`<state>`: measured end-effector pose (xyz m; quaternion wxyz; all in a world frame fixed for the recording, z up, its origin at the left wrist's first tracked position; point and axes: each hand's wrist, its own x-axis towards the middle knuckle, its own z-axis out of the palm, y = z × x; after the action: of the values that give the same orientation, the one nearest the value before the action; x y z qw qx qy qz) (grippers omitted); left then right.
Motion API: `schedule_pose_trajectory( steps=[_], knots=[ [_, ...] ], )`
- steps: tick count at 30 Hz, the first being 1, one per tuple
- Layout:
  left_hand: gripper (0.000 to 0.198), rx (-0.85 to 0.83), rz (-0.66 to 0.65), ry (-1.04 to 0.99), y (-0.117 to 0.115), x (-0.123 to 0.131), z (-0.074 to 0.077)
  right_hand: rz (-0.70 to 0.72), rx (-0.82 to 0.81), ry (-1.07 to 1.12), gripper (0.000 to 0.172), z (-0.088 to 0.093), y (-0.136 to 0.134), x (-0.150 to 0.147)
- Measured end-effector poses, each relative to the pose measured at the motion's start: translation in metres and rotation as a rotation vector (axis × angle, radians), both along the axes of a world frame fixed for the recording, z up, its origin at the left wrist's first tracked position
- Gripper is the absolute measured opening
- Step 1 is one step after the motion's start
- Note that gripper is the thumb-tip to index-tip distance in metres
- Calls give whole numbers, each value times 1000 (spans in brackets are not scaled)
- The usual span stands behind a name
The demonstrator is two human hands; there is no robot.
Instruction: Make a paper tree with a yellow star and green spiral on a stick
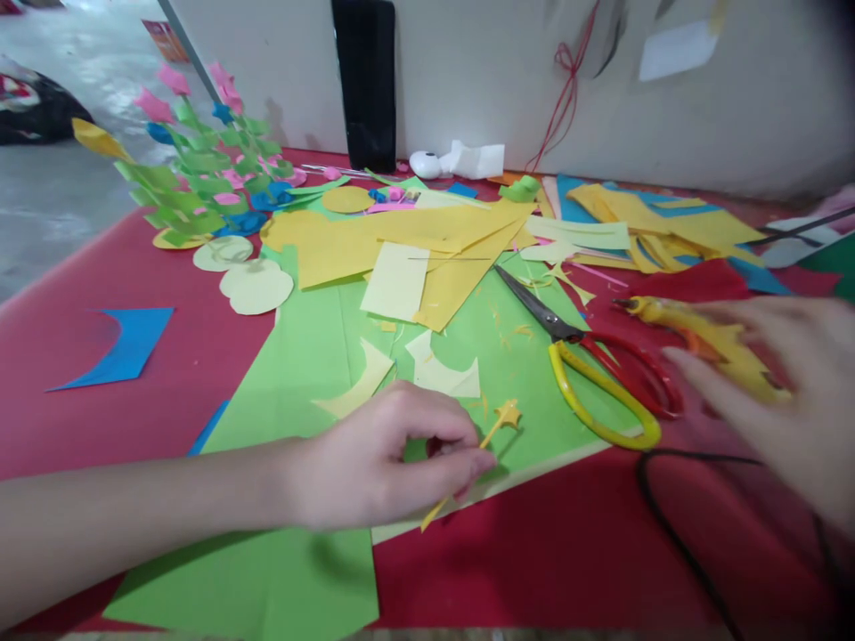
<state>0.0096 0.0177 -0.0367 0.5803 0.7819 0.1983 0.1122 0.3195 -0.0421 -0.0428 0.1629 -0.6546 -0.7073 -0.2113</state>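
two grips are holding: left hand [407, 458] pinching a star-tipped yellow paper stem [508, 415] at near centre, right hand [808, 401] gripping a yellow glue gun [728, 343], right. light pinching should be preventing creases.

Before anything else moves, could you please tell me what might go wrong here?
The right hand holds a yellow glue gun beside the scissors, so it could knock them. A black cord runs close by the scissors and might snag. The left hand pinches a thin yellow paper stem topped by a star; too firm a squeeze could bend it.
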Motion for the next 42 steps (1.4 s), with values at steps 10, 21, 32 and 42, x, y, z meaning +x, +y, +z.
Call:
schedule_pose_trajectory(
  steps=[10, 21, 32, 42],
  knots=[
    [33, 37, 6, -9, 1, 2, -1, 636, -421, 286, 25, -5, 3, -94],
    [31, 8, -10, -8, 0, 1, -3, 638, -387, 302, 9, -6, 9, -85],
    [30, -17, -55, -32, 2, 2, 1, 522, -234, 354, 16, 1, 1, -85],
    [30, -44, -90, -24, 3, 2, 3, 659, -168, 313, 44, 14, 1, -61]
  ],
)
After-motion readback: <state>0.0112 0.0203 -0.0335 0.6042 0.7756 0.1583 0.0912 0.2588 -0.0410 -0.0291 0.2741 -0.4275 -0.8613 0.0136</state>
